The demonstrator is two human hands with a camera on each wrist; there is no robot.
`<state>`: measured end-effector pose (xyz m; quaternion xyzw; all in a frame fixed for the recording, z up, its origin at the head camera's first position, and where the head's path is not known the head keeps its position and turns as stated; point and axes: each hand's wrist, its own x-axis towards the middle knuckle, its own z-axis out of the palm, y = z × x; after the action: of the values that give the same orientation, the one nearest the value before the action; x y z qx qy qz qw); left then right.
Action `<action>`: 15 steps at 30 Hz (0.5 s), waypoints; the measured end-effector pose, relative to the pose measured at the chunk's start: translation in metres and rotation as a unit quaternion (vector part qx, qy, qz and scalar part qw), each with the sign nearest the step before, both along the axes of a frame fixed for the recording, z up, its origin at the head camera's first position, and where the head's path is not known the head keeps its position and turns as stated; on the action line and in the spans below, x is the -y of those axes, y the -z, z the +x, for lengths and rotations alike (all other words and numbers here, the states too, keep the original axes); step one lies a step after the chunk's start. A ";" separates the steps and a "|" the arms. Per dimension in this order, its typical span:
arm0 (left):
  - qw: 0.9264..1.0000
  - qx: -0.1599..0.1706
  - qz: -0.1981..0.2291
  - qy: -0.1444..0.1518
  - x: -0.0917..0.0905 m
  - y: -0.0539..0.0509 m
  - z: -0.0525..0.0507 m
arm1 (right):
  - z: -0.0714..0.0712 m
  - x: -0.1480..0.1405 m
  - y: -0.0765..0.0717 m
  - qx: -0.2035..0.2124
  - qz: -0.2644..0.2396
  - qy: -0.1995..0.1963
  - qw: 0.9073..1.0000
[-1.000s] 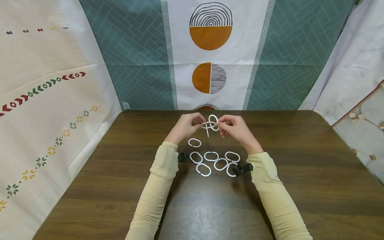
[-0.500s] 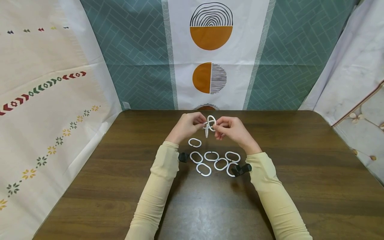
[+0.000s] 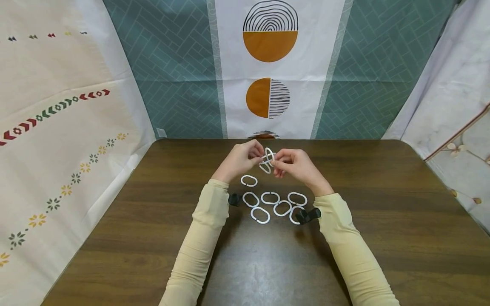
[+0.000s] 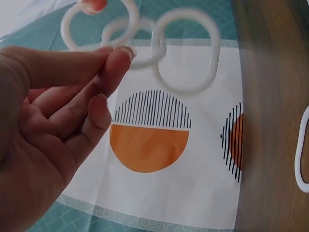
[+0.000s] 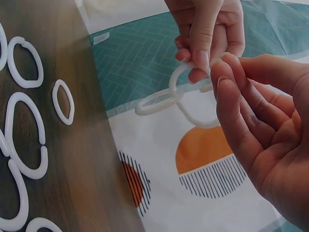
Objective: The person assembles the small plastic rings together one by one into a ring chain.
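Note:
White oval plastic links are held up between both hands above the far part of the table. My left hand [image 3: 241,160] pinches one link [image 4: 145,64] between thumb and forefinger. My right hand [image 3: 297,165] pinches another link [image 4: 65,30] with its thumb and fingertips, close to the left fingertips. A third link [image 4: 216,50] hangs from the left-held one, looped through it. The held links cross one another; whether the right-held one is joined cannot be told, as fingers cover part of it. Gaps in the held links are hidden or too blurred to see.
Several loose white links lie flat on the brown wooden table [image 3: 153,238], nearer than the hands. One link [image 3: 243,184] lies apart, below the left hand. Black wrist cameras [image 3: 308,216] hang just over the group. Patterned cloths [image 3: 172,85] stand behind the table and at its sides.
The right hand has moved slightly left, bringing its link closer to the left hand. The hanging link has turned to show its oval face. The loose links have stayed put.

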<state>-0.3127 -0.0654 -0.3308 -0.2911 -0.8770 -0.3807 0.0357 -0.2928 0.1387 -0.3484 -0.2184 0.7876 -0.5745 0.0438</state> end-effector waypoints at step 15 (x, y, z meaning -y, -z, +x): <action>0.999 0.031 -0.031 0.027 0.004 -0.007 0.005 | -0.002 -0.007 -0.001 -0.079 0.076 0.092 0.990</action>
<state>-0.3072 -0.0696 -0.3242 -0.3035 -0.8808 -0.3632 -0.0103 -0.2948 0.1462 -0.3474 -0.1858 0.8466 -0.4958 -0.0548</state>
